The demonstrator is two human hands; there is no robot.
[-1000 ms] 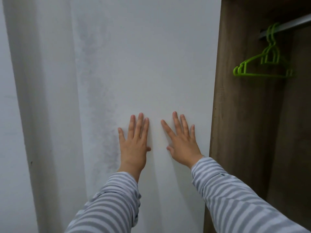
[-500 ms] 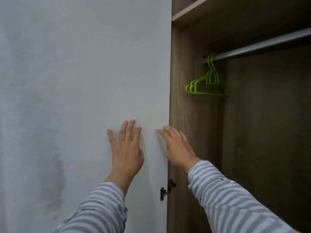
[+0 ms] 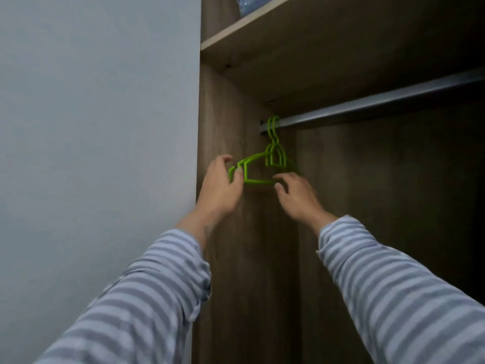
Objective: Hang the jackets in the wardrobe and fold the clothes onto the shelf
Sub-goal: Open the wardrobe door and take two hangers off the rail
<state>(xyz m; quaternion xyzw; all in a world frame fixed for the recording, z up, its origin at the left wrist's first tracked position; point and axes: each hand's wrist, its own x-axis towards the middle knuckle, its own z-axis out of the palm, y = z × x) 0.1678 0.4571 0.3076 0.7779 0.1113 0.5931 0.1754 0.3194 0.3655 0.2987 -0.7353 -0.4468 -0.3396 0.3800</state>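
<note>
A small bunch of bright green hangers (image 3: 273,156) hangs from the far left end of a grey metal rail (image 3: 380,102) inside an open wardrobe (image 3: 223,114). At least two hangers sit close together, hooks side by side over the rail, so their arms overlap and look like one shape.

A person reaches up to them with both hands. The left hand (image 3: 219,189) is at the hangers' left tip, fingers half curled and loosely spread, the thumb touching or just beside the green plastic. The right hand (image 3: 295,194) is at the bottom bar on the right, fingers bent and a little apart, fingertips at the bar. Neither hand clearly grips yet; motion blur hides whether the fingers have closed on anything. Taking the bunch from both ends probably serves to steady it and separate one hanger for lifting off the rail.

No jackets or clothes to be folded can be seen, so the task looks barely begun.

Above the rail runs a wooden shelf (image 3: 262,18), pale along its front edge, with something bluish (image 3: 248,3) resting on it at the top of the view, too cropped to identify. The wardrobe's inside is dark brown wood grain, shadowed to the right. To the left is a plain pale surface (image 3: 99,127), the wardrobe door or a wall. Both arms wear grey and white striped sleeves (image 3: 393,290).
</note>
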